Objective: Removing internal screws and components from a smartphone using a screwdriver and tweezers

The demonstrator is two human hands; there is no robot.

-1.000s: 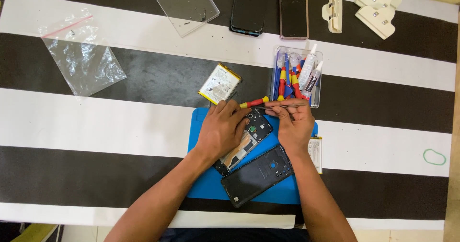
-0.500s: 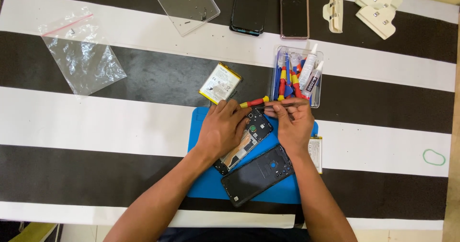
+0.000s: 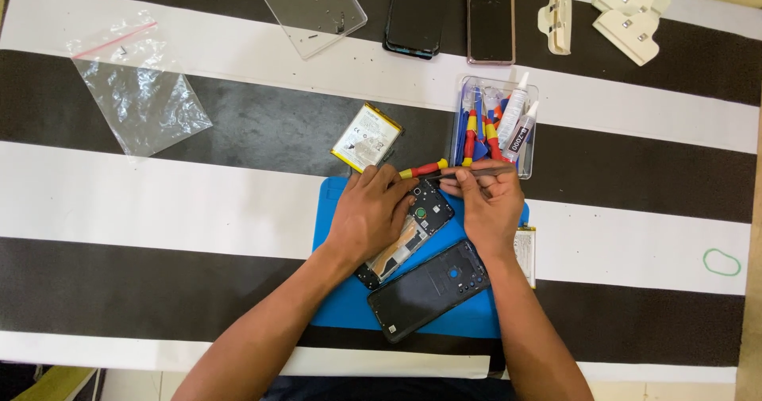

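Note:
My left hand (image 3: 369, 214) lies over an opened phone (image 3: 419, 220) on a blue mat (image 3: 341, 306) and holds its frame down. A red and yellow screwdriver (image 3: 425, 168) lies just past its fingertips. My right hand (image 3: 490, 206) pinches a thin dark pair of tweezers (image 3: 476, 172), whose tip points left over the top of the phone. The phone's black back cover (image 3: 432, 290) lies on the mat below both hands.
A battery (image 3: 367, 136) lies above the mat, beside a clear tray (image 3: 525, 159) of tools and glue tubes. Farther back are a clear plate (image 3: 313, 8), two phones (image 3: 414, 12) and white clips (image 3: 627, 12). A plastic bag (image 3: 139, 91) is at left, a green band (image 3: 721, 262) at right.

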